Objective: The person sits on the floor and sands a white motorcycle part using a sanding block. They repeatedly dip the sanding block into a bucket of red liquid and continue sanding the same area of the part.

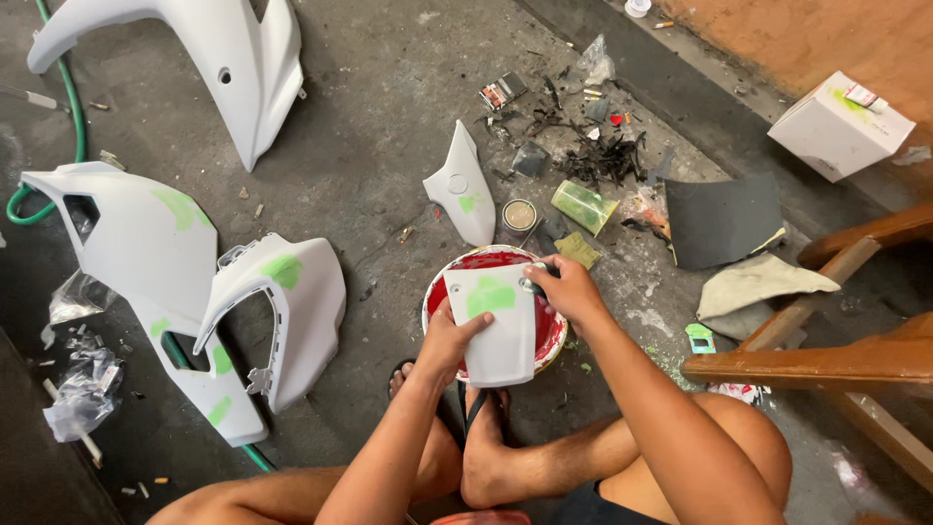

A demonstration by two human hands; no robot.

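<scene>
My left hand [449, 337] grips the left edge of a small white plastic panel [498, 326] with a green putty patch, held over a red bowl [550, 340] on the floor. My right hand [564, 288] rests on the panel's upper right corner, fingers closed on a small dark piece that I cannot make out clearly. My bare feet and a black sandal lie just below the bowl.
Several white fairing parts with green patches lie around: a large one [228, 58] at top left, two [282, 311] at left, a small one [465, 190] above the bowl. A dark sandpaper sheet [724, 222], white box [838, 126], wooden chair frame [826, 360] and scattered debris are at right.
</scene>
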